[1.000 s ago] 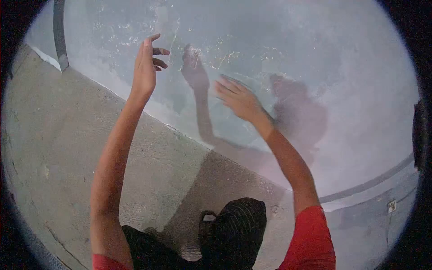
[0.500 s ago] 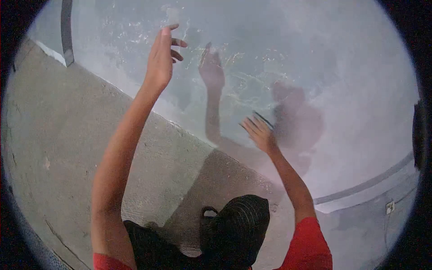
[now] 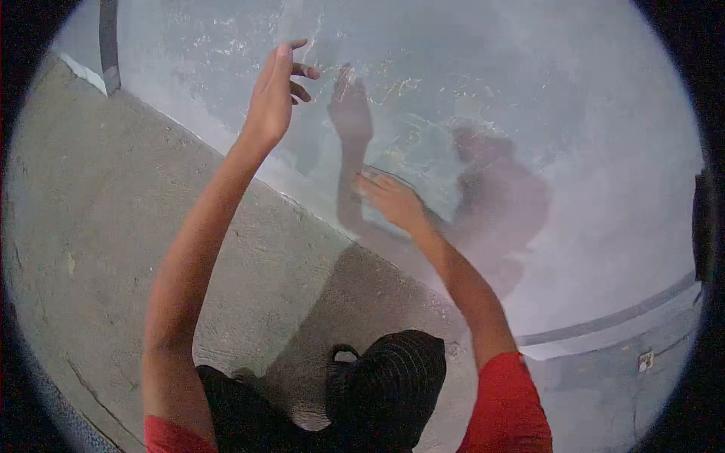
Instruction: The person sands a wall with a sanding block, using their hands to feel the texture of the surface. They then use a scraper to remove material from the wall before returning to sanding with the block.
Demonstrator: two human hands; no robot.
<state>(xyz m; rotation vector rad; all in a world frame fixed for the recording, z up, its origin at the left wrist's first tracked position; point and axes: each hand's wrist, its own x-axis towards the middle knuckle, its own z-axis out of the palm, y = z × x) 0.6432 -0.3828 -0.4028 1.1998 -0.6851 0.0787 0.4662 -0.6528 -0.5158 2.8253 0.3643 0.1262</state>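
Note:
The grey wall (image 3: 604, 189) in front of me has pale, glinting scratch-like marks (image 3: 400, 90) across its middle. My left hand (image 3: 276, 94) is raised at the wall, fingers apart, holding nothing; whether its fingertips touch the surface is hard to tell. Lower and to the right, my right hand (image 3: 389, 198) lies flat over a thin dark-edged flat piece (image 3: 393, 175) against the wall. Only a narrow rim of that piece shows past the fingers, so its kind cannot be made out. Shadows of my arm and head fall on the wall.
A rough concrete floor (image 3: 113, 226) meets the wall along a slanting line. Dark strips edge the wall at upper left (image 3: 109, 45) and lower right (image 3: 604, 321). A socket-like fitting (image 3: 645, 361) sits at the lower right, and a dark object (image 3: 702, 226) at the far right.
My right hand has swept left across the wall with the thin dark-edged piece, coming closer to the left arm. My left hand has stayed almost where it was.

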